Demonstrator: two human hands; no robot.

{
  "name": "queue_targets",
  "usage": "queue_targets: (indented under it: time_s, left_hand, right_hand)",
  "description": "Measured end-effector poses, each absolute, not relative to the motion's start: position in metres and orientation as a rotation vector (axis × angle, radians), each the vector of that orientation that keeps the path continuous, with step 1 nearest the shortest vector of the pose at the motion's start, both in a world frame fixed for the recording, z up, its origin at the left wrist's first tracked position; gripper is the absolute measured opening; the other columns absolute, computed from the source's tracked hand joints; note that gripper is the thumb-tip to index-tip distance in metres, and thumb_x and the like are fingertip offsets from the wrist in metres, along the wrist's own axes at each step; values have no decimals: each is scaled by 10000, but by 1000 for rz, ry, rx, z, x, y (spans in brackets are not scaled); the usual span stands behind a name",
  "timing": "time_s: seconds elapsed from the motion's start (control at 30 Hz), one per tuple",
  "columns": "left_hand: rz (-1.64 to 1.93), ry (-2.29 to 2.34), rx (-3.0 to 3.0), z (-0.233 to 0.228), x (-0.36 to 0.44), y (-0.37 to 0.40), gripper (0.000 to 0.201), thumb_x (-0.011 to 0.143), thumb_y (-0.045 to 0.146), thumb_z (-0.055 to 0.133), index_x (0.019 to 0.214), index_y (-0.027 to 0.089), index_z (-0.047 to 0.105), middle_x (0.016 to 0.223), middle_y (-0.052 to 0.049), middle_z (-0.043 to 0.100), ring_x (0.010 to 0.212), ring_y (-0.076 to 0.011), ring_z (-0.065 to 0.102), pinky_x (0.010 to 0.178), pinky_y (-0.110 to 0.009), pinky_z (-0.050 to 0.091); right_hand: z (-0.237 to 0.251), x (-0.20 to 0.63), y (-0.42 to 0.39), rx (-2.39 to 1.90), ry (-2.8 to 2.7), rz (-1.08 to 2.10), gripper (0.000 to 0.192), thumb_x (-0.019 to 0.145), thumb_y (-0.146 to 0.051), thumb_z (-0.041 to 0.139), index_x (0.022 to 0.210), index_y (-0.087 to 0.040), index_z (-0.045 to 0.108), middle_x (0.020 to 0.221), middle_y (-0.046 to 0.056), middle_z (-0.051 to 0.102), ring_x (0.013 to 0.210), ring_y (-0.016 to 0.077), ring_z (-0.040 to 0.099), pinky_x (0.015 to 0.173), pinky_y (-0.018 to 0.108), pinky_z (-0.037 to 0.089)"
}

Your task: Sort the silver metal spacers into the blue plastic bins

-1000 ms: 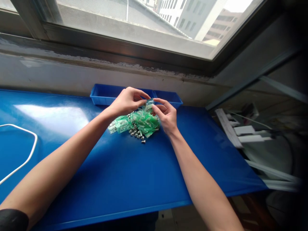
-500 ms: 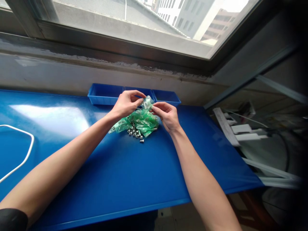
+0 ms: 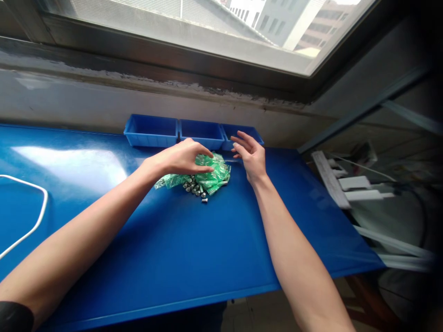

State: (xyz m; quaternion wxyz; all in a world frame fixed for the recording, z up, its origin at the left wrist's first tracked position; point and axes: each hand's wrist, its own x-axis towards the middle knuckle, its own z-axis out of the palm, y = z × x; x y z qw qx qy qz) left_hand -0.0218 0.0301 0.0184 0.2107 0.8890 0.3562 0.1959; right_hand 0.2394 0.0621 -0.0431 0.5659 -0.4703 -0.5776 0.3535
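— Where are your hands?

— Your left hand (image 3: 182, 158) lies palm-down on the heap of green bags (image 3: 202, 171), fingers curled loosely over the crinkled, glossy plastic; you press on it, but I cannot tell if you pinch any one bag. Your right hand (image 3: 252, 155) hangs just right of the heap, fingers spread and slack, gripping nothing.

— What is the heap like?

— Small translucent green packets, thin and wrinkled, piled untidily on the smooth blue table (image 3: 194, 249). At the near edge of the pile lies a cluster of small metal parts (image 3: 194, 188), silvery, short and rounded, with one a little apart toward you.

— And around it?

— Behind the heap, against the wall, stand three blue trays (image 3: 201, 133) in a row, shallow rectangular plastic bins touching side to side. Your right fingertips reach near the rightmost one. A thin white cord (image 3: 32, 216) curves over the shiny table far on your left. The table's surface is slick enough to mirror the window light.
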Motion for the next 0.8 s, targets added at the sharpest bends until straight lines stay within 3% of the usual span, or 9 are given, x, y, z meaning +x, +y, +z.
queue_targets:
  time_s: [0.2, 0.5, 0.63, 0.8]
  left_hand:
    - [550, 1005, 2525, 21, -21, 29, 392, 910, 337, 755, 1248, 144, 806, 1250, -120, 799, 1108, -287, 775, 991, -367, 580]
    - [575, 1166, 2719, 18, -22, 35, 220, 983, 258, 702, 1131, 156, 828, 966, -152, 828, 865, -264, 800, 769, -317, 544]
    - [690, 1135, 2730, 17, -23, 37, 205, 962, 196, 688, 1113, 159, 822, 972, -142, 828, 887, -270, 804, 790, -322, 562]
    - [1122, 1144, 2332, 22, -19, 35, 244, 936, 228, 678, 1132, 186, 817, 1079, -90, 831, 1010, -259, 798, 937, -346, 597]
  right_hand:
    - [-37, 230, 50, -1092, -1387, 791, 289, 857, -441, 796, 1076, -254, 770, 1005, 49, 820, 781, 187, 728, 669, 319, 596]
    - [-34, 219, 42, -1070, -1372, 872, 323, 819, -518, 824, 980, -241, 775, 899, 32, 806, 680, 151, 687, 631, 291, 565]
    - [-34, 219, 41, -1070, -1376, 888, 308, 832, -503, 808, 986, -239, 776, 888, 26, 801, 670, 143, 673, 620, 281, 546]
    - [-29, 217, 37, -1015, -1446, 933, 333, 807, -478, 839, 1047, -258, 770, 1002, 30, 811, 636, 123, 622, 544, 262, 475]
